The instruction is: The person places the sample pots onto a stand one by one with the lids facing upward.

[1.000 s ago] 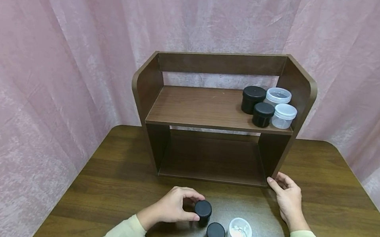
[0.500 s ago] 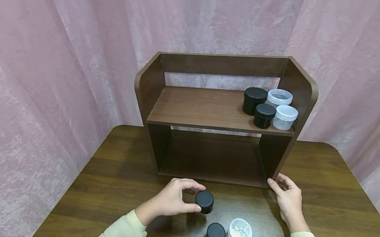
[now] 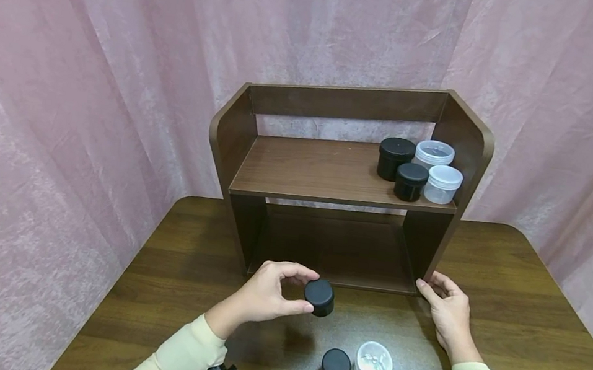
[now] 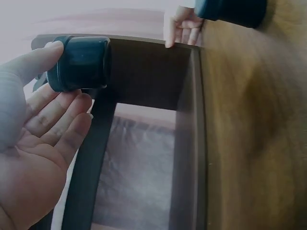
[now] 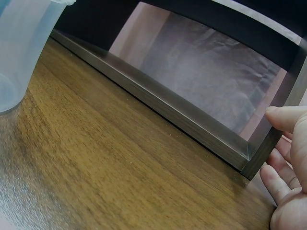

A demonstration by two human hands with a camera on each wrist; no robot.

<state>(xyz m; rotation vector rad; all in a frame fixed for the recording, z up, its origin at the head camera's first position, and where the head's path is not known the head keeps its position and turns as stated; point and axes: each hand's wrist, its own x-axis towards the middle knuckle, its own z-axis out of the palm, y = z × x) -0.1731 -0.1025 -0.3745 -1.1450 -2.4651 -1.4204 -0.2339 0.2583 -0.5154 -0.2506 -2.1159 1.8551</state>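
Desk: wood-grained. Shelf unit: standing on it, lower right corner pinched by my right grip, seemingly for steadiness. Black jar: above the desk, clamped near its lid in my left grip, I judge to leave its base free.

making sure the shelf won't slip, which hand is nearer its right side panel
Right. The right hand pinches the right side panel at its lower front corner; the left hand is away from it, leftward, holding a black jar.
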